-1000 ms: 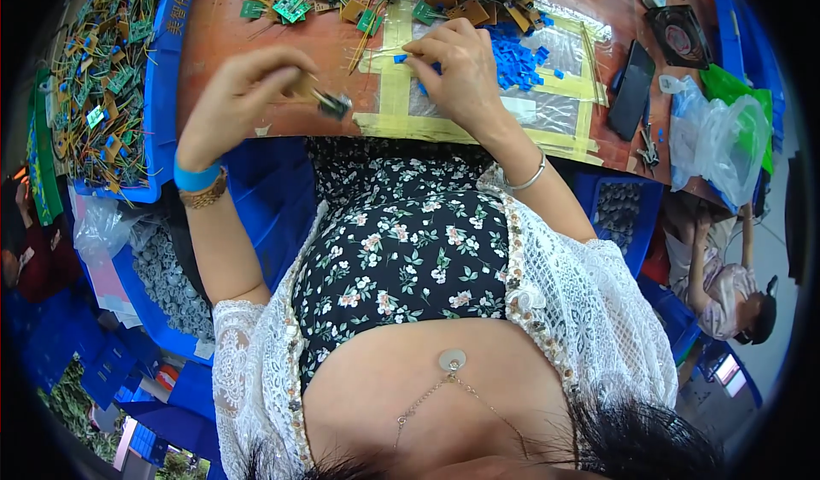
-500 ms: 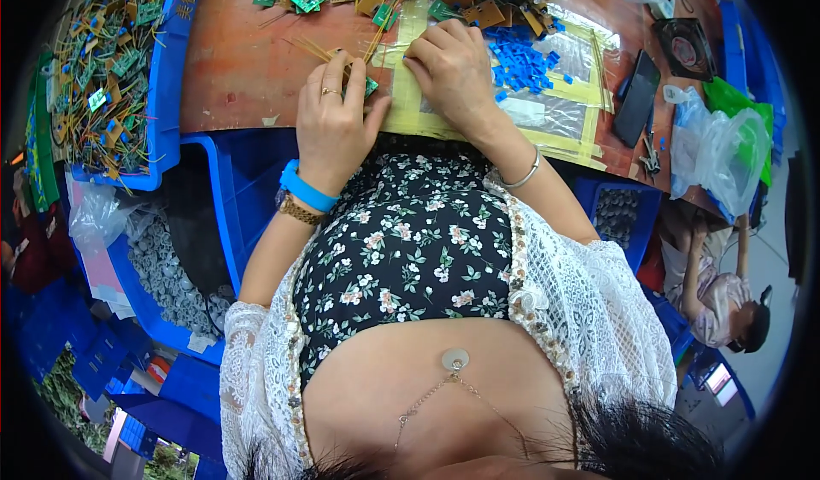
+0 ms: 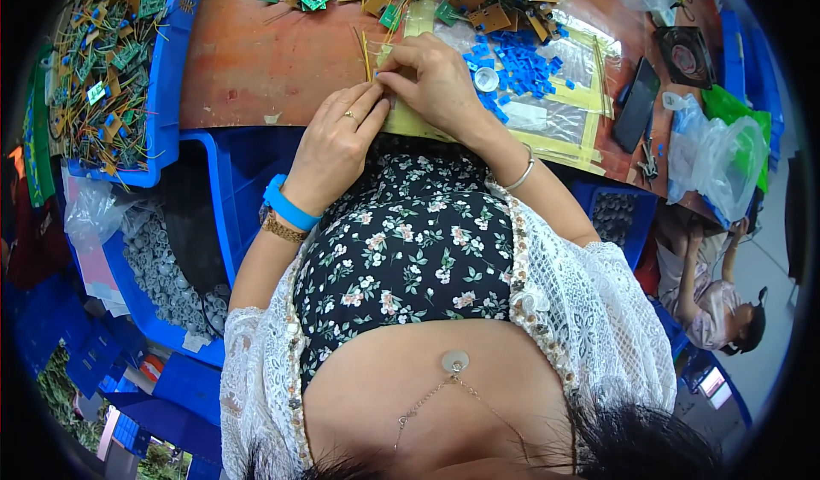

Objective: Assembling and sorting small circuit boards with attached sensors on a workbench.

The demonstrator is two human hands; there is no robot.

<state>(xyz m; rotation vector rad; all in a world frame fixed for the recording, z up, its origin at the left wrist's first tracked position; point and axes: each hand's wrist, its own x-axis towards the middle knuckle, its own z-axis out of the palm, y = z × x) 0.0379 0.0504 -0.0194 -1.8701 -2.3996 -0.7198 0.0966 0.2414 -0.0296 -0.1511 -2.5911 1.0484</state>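
Note:
Both my hands meet over the table's near edge. The fingers of my left hand [image 3: 337,143] are closed on a wired circuit board. Its yellow wires [image 3: 367,57] stick up beyond the fingertips, while the board itself is hidden. Thumb and forefinger of my right hand [image 3: 436,83] pinch a small blue plastic piece [image 3: 377,74] against the same spot. Just right of that hand lies a pile of small blue plastic pieces [image 3: 521,63], with a round white cap [image 3: 486,79] among them. Beyond, a heap of wired brown and green circuit boards [image 3: 491,17] covers the far side.
At left stands a blue bin [image 3: 166,79] full of wired boards [image 3: 107,96]. Below it, another bin holds grey parts [image 3: 166,258]. A phone [image 3: 636,104], keys [image 3: 649,162], a black fan [image 3: 686,55] and plastic bags [image 3: 722,160] lie at right. Another person [image 3: 713,305] sits farther right.
My left hand has moved right and slightly nearer, bringing the wired board to my right hand. The right hand has shifted left, uncovering the white cap. The wires now point away from me.

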